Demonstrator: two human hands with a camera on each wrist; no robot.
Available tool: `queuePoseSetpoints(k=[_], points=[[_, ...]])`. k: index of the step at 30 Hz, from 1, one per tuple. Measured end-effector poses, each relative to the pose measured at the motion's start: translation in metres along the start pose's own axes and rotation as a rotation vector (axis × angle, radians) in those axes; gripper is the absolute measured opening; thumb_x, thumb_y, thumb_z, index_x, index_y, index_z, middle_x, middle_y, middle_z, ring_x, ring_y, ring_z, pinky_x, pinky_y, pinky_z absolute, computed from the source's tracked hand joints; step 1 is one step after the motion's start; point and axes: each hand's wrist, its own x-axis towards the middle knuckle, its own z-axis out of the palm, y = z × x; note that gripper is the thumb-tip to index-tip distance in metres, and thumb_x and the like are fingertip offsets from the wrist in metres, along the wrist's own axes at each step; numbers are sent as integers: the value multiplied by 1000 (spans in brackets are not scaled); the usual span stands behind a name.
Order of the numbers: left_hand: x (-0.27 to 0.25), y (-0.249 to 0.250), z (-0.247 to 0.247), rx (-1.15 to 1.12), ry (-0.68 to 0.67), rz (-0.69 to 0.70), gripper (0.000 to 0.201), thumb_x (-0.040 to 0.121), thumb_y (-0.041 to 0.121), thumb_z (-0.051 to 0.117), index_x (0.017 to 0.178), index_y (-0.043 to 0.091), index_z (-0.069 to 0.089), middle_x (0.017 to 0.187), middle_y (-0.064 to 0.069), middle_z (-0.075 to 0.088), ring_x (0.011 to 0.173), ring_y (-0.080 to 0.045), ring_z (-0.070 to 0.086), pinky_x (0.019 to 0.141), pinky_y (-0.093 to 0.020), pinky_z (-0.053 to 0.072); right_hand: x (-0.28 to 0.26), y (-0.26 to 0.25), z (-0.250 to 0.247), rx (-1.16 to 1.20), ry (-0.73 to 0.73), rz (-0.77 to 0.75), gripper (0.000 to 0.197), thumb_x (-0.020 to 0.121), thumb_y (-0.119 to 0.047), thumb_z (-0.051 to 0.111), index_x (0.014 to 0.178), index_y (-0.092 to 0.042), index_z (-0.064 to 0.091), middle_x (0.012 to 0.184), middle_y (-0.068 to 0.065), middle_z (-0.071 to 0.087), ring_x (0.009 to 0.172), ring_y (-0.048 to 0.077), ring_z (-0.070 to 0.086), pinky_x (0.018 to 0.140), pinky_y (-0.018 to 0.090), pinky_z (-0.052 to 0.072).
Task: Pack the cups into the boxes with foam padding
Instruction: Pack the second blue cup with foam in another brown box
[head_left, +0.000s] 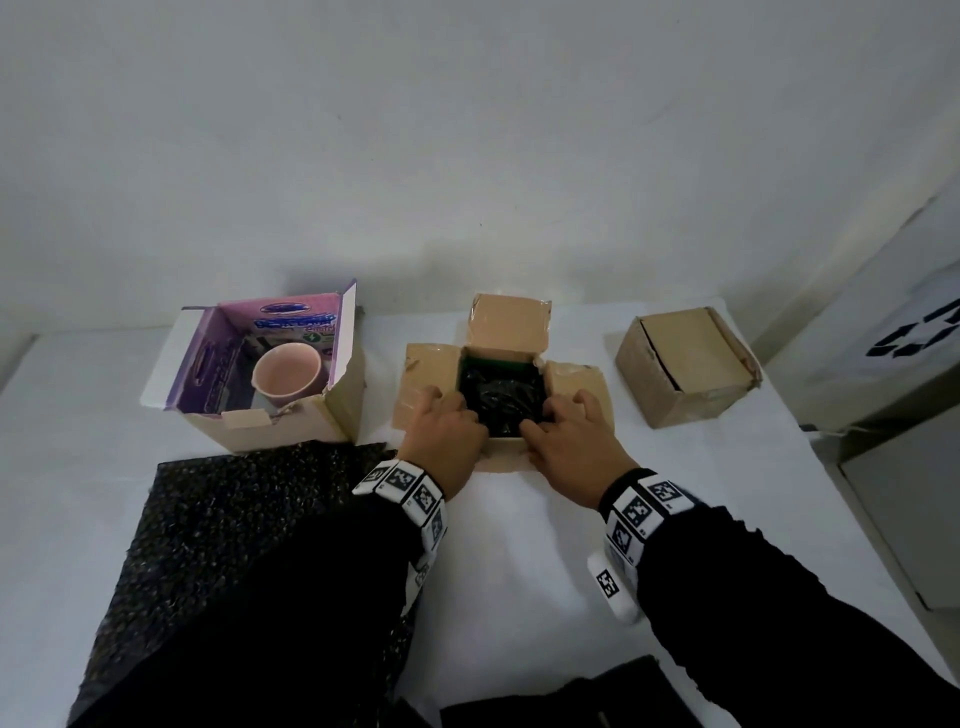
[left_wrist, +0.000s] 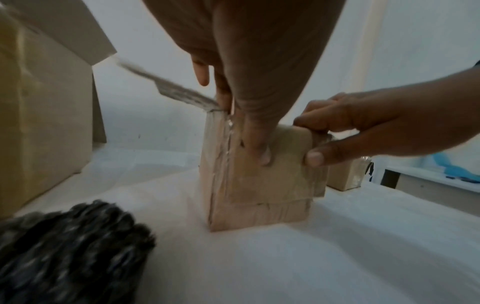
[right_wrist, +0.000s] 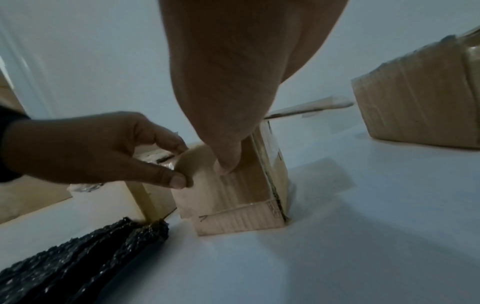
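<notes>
At frame centre, the near flap (left_wrist: 270, 176) of the open brown box (head_left: 501, 364) is pinched by the left hand (head_left: 447, 434) and right hand (head_left: 569, 441); dark padding (head_left: 501, 397) is held inside. At left, the pink cup (head_left: 287, 375) is seen in the purple box (head_left: 260, 374); at right, a closed box (head_left: 685, 364) is set on the tabletop (head_left: 519, 571).

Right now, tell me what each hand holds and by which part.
Both the left hand and the right hand pinch the middle cardboard box's near flap.

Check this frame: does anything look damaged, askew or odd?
The purple box holding the pink cup has a ragged, torn near edge. The closed box on the right sits skewed with a crumpled top. Nothing spilled.
</notes>
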Motion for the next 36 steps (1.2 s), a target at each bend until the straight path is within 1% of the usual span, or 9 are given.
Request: queuePoseSetpoints(k=[5, 9, 15, 21, 26, 29, 32, 34, 36], points=[[2, -1, -11, 48, -11, -35, 21, 90, 38, 56, 97, 23, 69, 101, 2, 58, 109, -25, 42, 98, -46, 22, 9, 5, -5, -48, 29, -79, 23, 75, -39, 64, 76, -19, 55, 72, 0, 61, 81, 26, 54, 72, 40, 31], [-9, -10, 1, 65, 34, -12, 21, 79, 45, 67, 77, 25, 63, 80, 7, 65, 100, -23, 53, 98, -47, 23, 8, 13, -13, -68, 18, -79, 32, 76, -52, 59, 79, -20, 59, 78, -4, 64, 94, 27, 54, 87, 46, 32], [1, -5, -13, 52, -65, -166, 40, 85, 60, 52, 101, 27, 69, 108, 10, 56, 122, -25, 32, 101, -54, 9, 8, 14, -12, -10, -83, 2, 41, 75, -56, 52, 95, -23, 65, 94, -6, 68, 123, 28, 45, 101, 56, 14], [10, -11, -17, 95, -143, -164, 36, 83, 61, 55, 100, 33, 69, 106, 12, 64, 130, -27, 30, 103, -64, -16, 15, 19, -18, -21, -111, 31, 48, 72, -62, 48, 91, -26, 73, 102, -3, 61, 115, 31, 47, 101, 56, 18], [12, -11, -17, -14, -141, -157, 37, 84, 60, 54, 108, 34, 65, 112, 12, 64, 134, -25, 28, 108, -61, -9, 15, 17, -16, -25, -141, 52, 49, 76, -60, 47, 102, -24, 67, 108, -5, 64, 130, 31, 37, 105, 56, 9], [4, -22, -14, -191, -75, -177, 46, 79, 70, 49, 110, 38, 61, 121, 13, 58, 137, -20, 26, 110, -57, -5, 10, 22, -14, 162, -77, 23, 48, 75, -64, 56, 106, -27, 62, 119, -6, 58, 130, 27, 35, 103, 49, 20], [-6, -29, -6, -358, 136, -308, 61, 75, 76, 45, 122, 37, 51, 133, 8, 51, 135, -19, 32, 111, -51, 14, -6, 28, -5, 562, 158, 243, 54, 80, -62, 61, 122, -29, 53, 140, -3, 41, 131, 22, 34, 100, 44, 36], [-12, -27, -1, -433, 235, -463, 73, 74, 73, 52, 132, 29, 44, 143, -3, 41, 131, -28, 37, 104, -50, 30, -13, 29, 3, 687, 255, 555, 63, 82, -56, 64, 132, -23, 43, 145, 4, 34, 133, 25, 34, 100, 41, 39], [-12, -27, -1, -533, 151, -639, 89, 73, 74, 55, 141, 23, 29, 147, -11, 34, 127, -35, 42, 99, -51, 36, -14, 26, 3, 967, 196, 944, 70, 81, -44, 72, 136, -17, 39, 140, 9, 44, 125, 27, 46, 100, 42, 44]])
